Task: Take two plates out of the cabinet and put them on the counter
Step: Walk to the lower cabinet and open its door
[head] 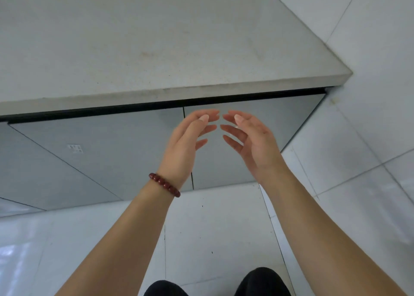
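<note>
A pale stone counter point(156, 45) fills the upper half of the view. Beneath it runs a grey cabinet with two shut doors, a left door point(100, 152) and a right door point(268, 121), divided by a thin seam. My left hand point(188, 139), with a red bead bracelet on its wrist, and my right hand point(248, 136) are raised side by side in front of that seam, just below the counter's edge. Both hands hold nothing, their fingers spread and curved toward each other, fingertips nearly meeting. No plates are visible.
A white tiled wall point(369, 49) closes the counter off on the right. White floor tiles point(212, 228) lie below the cabinet. Two dark shoe tips point(262, 282) show at the bottom edge. A small label point(75, 148) is stuck on the left door.
</note>
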Demonstrator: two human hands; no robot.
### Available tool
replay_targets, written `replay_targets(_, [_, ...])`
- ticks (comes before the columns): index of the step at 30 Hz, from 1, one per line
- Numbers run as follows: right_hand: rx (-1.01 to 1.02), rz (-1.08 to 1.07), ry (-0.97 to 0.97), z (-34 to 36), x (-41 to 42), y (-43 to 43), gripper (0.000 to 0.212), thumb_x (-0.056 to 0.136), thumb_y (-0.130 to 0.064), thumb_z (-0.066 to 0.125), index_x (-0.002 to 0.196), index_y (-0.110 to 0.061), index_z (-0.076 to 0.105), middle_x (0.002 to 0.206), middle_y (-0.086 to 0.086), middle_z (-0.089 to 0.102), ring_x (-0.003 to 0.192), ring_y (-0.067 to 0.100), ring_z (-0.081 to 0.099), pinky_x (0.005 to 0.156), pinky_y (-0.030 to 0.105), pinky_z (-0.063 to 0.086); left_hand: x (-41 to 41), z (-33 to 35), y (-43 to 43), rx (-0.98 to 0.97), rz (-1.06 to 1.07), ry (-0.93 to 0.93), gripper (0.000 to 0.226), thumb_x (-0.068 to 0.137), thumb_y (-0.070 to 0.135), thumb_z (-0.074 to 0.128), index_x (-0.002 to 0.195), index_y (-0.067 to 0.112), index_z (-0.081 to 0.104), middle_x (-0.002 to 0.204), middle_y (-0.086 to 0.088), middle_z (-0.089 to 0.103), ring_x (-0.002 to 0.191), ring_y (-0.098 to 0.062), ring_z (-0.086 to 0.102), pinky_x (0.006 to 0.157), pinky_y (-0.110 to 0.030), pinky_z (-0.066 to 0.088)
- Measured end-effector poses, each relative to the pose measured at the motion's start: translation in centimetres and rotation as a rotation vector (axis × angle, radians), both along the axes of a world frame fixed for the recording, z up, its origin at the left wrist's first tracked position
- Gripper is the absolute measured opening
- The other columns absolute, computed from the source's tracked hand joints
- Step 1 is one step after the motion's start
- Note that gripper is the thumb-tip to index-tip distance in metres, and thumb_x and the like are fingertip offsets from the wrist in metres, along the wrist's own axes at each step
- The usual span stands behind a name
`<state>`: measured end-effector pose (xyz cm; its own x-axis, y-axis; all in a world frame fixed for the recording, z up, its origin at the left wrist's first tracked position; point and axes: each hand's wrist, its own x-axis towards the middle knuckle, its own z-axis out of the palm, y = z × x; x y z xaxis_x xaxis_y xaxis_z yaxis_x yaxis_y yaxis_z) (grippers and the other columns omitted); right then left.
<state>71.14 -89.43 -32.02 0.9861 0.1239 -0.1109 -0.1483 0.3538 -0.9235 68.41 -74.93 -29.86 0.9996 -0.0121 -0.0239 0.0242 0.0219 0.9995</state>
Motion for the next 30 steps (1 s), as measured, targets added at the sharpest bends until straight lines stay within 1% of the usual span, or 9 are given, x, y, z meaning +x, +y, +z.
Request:
replay_targets(5, [-0.005, 0.008, -0.088, -5.3, 2.1, 0.5, 0.013, 0.09, -0.018, 0.058, 0.093, -0.023, 0.069, 0.1, -0.004, 0.071, 0.099, 0.016, 0.065, 0.084, 0.031, 0.051, 1.7, -5.0, -0.1, 0.012, 0.002, -0.095, 0.029, 0.086, 0.038, 0.04, 0.102, 0.032, 0.064, 0.113, 0.009, 0.068, 0.107, -0.009, 0.061, 0.099, -0.043, 0.044])
replay_targets(9, [-0.025, 0.0, -0.187, -8.8, 3.5, 0.8, 0.012, 0.088, -0.017, 0.059, 0.09, -0.025, 0.069, 0.094, -0.008, 0.071, 0.095, 0.013, 0.065, 0.08, 0.029, 0.05, 2.6, -8.8, 0.4, 0.041, 0.015, -0.192, 0.027, 0.084, 0.038, 0.042, 0.099, 0.036, 0.065, 0.113, 0.011, 0.068, 0.111, -0.007, 0.059, 0.098, -0.039, 0.044])
replay_targets(14, [0.135, 0.06, -0.228, -11.6, 4.5, 0.6, 0.012, 0.089, -0.021, 0.056, 0.095, -0.022, 0.066, 0.092, -0.009, 0.072, 0.09, 0.011, 0.067, 0.077, 0.026, 0.053, 3.1, -11.7, 0.9, -0.115, -0.053, -0.205, 0.035, 0.076, 0.04, 0.043, 0.102, 0.032, 0.065, 0.117, 0.006, 0.066, 0.116, -0.012, 0.056, 0.094, -0.034, 0.043])
replay_targets(20, [-0.077, -0.04, -0.395, -12.0, 4.9, 1.2, 0.014, 0.088, -0.016, 0.059, 0.086, -0.026, 0.068, 0.089, -0.008, 0.069, 0.088, 0.008, 0.064, 0.077, 0.025, 0.05, 2.9, -12.3, 1.1, -0.046, -0.082, -0.283, 0.032, 0.077, 0.04, 0.044, 0.101, 0.035, 0.064, 0.121, 0.006, 0.064, 0.116, -0.01, 0.056, 0.094, -0.034, 0.043])
replay_targets(23, [-0.211, -0.101, -0.45, -11.8, 5.0, 1.3, 0.014, 0.087, -0.015, 0.061, 0.087, -0.027, 0.067, 0.088, -0.009, 0.067, 0.087, 0.005, 0.061, 0.079, 0.024, 0.047, 3.1, -12.4, 1.6, 0.13, -0.064, -0.369, 0.029, 0.079, 0.037, 0.047, 0.104, 0.036, 0.062, 0.12, 0.012, 0.063, 0.115, -0.002, 0.054, 0.094, -0.028, 0.042])
replay_targets(25, [-0.307, -0.137, -0.507, -11.7, 5.3, 1.2, 0.015, 0.086, -0.013, 0.061, 0.09, -0.027, 0.065, 0.087, -0.01, 0.065, 0.08, -0.001, 0.059, 0.077, 0.02, 0.045, 3.5, -12.8, 2.3, 0.339, -0.048, -0.47, 0.033, 0.08, 0.036, 0.051, 0.112, 0.033, 0.058, 0.123, 0.01, 0.058, 0.118, 0.003, 0.048, 0.096, -0.021, 0.038])
replay_targets(26, [-0.368, -0.159, -0.543, -11.7, 5.5, 1.2, 0.017, 0.086, -0.014, 0.062, 0.09, -0.029, 0.064, 0.089, -0.009, 0.064, 0.082, 0.0, 0.058, 0.075, 0.02, 0.044, 3.9, -13.0, 2.7, 0.485, -0.036, -0.527, 0.037, 0.081, 0.037, 0.052, 0.117, 0.03, 0.057, 0.126, 0.009, 0.055, 0.12, 0.004, 0.044, 0.099, -0.018, 0.034])
replay_targets(28, [-0.537, -0.218, -0.665, -11.8, 5.9, 1.1, 0.019, 0.084, -0.014, 0.063, 0.095, -0.03, 0.063, 0.101, -0.006, 0.064, 0.097, 0.007, 0.058, 0.082, 0.021, 0.044, 4.8, -13.4, 3.7, 0.792, 0.004, -0.634, 0.044, 0.082, 0.039, 0.053, 0.124, 0.024, 0.053, 0.132, 0.005, 0.049, 0.127, -0.003, 0.04, 0.104, -0.016, 0.026])
replay_targets(30, [-0.808, -0.279, -0.879, -12.0, 6.5, 1.1, 0.024, 0.083, -0.013, 0.062, 0.106, -0.019, 0.064, 0.117, -0.002, 0.062, 0.112, 0.012, 0.054, 0.096, 0.021, 0.039, 5.7, -13.7, 4.5, 1.019, 0.064, -0.681, 0.049, 0.084, 0.039, 0.054, 0.129, 0.02, 0.05, 0.14, -0.001, 0.044, 0.133, -0.016, 0.035, 0.108, -0.023, 0.021])
